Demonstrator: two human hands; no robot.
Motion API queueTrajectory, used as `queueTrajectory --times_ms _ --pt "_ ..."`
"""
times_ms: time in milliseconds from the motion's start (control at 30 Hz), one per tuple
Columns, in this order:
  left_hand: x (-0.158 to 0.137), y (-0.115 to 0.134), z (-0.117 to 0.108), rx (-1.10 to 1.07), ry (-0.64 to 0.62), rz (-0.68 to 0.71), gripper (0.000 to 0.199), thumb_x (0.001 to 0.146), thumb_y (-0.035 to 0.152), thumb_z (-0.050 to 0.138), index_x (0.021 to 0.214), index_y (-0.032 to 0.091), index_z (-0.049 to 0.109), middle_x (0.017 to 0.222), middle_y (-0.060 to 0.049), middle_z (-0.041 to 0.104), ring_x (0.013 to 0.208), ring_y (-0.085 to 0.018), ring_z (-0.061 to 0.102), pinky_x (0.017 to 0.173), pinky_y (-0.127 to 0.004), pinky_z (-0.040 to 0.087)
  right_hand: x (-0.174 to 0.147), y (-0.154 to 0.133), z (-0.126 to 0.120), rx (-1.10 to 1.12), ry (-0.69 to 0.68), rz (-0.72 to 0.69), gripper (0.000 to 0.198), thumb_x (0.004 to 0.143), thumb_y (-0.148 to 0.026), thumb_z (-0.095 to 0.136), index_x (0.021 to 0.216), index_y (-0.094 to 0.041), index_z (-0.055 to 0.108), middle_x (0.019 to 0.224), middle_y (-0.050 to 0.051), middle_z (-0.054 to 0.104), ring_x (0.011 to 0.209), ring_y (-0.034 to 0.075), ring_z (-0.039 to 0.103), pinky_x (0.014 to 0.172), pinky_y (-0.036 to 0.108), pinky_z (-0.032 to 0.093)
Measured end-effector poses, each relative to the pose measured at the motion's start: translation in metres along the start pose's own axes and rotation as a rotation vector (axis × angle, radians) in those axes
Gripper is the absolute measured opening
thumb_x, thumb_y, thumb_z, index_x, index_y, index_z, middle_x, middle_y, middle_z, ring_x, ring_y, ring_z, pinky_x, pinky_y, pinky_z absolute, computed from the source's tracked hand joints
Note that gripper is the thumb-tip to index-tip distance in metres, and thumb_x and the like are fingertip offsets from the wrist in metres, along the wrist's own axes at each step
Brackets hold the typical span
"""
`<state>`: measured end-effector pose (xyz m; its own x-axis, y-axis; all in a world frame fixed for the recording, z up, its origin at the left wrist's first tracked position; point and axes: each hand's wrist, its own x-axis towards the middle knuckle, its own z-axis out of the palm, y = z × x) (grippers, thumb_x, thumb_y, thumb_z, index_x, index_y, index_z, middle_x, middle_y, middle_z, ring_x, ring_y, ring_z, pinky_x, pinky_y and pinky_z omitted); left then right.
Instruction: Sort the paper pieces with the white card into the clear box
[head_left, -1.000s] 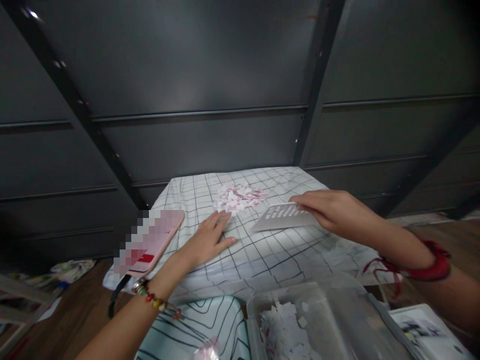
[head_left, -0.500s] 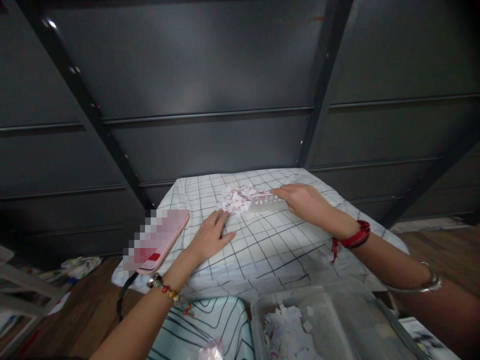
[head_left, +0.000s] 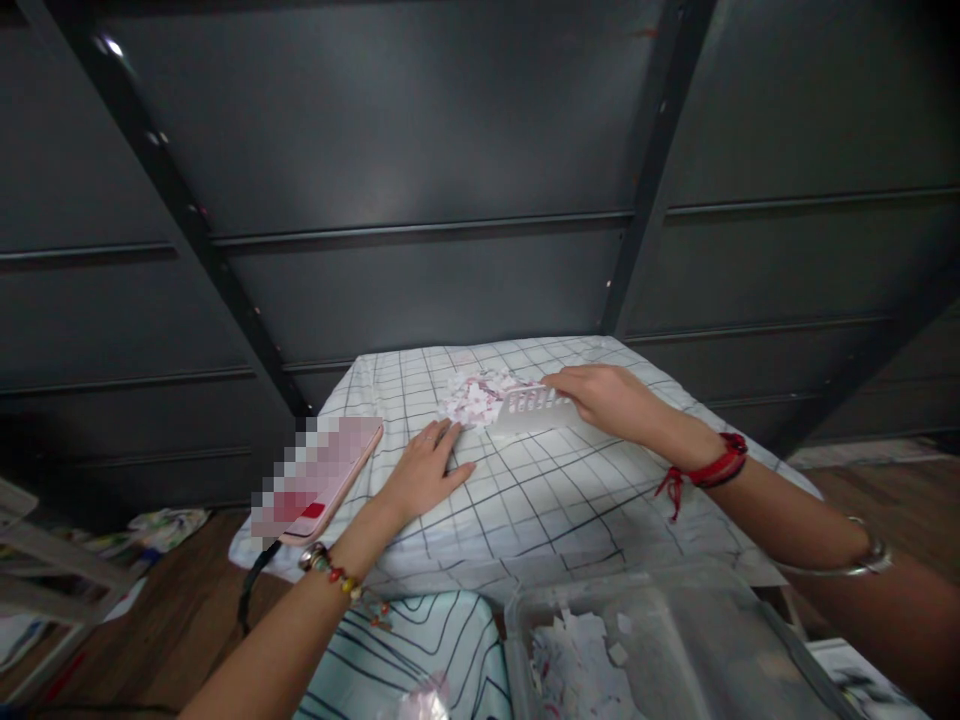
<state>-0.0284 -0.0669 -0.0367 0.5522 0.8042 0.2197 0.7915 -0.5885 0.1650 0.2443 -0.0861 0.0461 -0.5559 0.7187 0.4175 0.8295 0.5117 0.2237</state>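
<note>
A pile of white and pinkish paper scraps (head_left: pixel 474 396) lies on the checked tablecloth (head_left: pixel 517 500). My right hand (head_left: pixel 607 400) grips a flat white plastic piece with a row of slots (head_left: pixel 534 412), standing on edge against the pile's right side. My left hand (head_left: pixel 427 470) rests flat on the cloth, fingers spread, with its fingertips at the near left edge of the scraps. The fingers of my right hand are partly hidden behind the white piece.
A pink phone (head_left: pixel 330 485) on a black strap lies at the table's left. Nearest me are a clear plastic bin (head_left: pixel 675 620) holding more paper scraps and a blue-green cushion with dark lines (head_left: pixel 450 640). A dark panelled wall (head_left: pixel 420 120) stands behind the table.
The white slotted piece looks slightly more upright, and my right wrist has turned a little. My left hand stays in place on the cloth. The whole view has shifted slightly.
</note>
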Motion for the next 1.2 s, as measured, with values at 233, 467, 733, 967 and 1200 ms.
queueTrajectory --times_ms 233,467,733,967,1200 --pt "-0.001 0.001 0.000 0.011 -0.012 -0.011 0.061 0.089 0.046 0.042 0.136 0.010 0.030 0.141 -0.019 0.034 0.130 -0.032 0.030 0.105 -0.046 0.027 -0.004 -0.001 -0.001 -0.002 0.008 -0.037 0.043 0.071 0.001 0.039 0.105 -0.017 0.060 0.093 0.005 0.068 0.083 0.016 0.063 0.071 0.027 0.047" --pt "-0.001 0.000 -0.001 0.012 -0.004 -0.009 0.060 0.089 0.045 0.043 0.136 0.010 0.031 0.141 -0.018 0.035 0.129 -0.031 0.032 0.105 -0.045 0.027 -0.008 -0.002 -0.003 -0.005 0.061 -0.095 0.044 0.071 0.001 0.039 0.107 -0.015 0.060 0.096 0.007 0.069 0.085 0.017 0.063 0.077 0.029 0.049" --pt "-0.001 -0.001 0.003 0.019 0.009 0.010 0.063 0.087 0.045 0.049 0.136 0.008 0.034 0.140 -0.019 0.036 0.130 -0.031 0.032 0.107 -0.043 0.026 -0.017 -0.004 -0.006 0.032 0.073 -0.095 0.041 0.077 -0.003 0.037 0.107 -0.016 0.060 0.095 0.006 0.069 0.085 0.016 0.064 0.074 0.026 0.050" --pt "-0.017 0.001 -0.006 0.007 -0.042 0.015 0.064 0.086 0.048 0.048 0.136 0.010 0.034 0.142 -0.019 0.033 0.130 -0.032 0.032 0.107 -0.044 0.027 -0.031 -0.021 -0.015 -0.100 0.027 0.019 0.037 0.075 -0.004 0.039 0.102 -0.016 0.061 0.089 0.006 0.070 0.074 0.016 0.064 0.063 0.026 0.048" --pt "-0.049 -0.006 -0.019 0.016 -0.128 0.027 0.071 0.087 0.056 0.041 0.139 0.010 0.029 0.145 -0.019 0.029 0.133 -0.033 0.027 0.108 -0.046 0.025 -0.036 -0.060 -0.032 0.042 0.058 -0.077 0.033 0.073 -0.001 0.038 0.093 -0.013 0.061 0.081 0.006 0.067 0.065 0.013 0.058 0.060 0.025 0.043"
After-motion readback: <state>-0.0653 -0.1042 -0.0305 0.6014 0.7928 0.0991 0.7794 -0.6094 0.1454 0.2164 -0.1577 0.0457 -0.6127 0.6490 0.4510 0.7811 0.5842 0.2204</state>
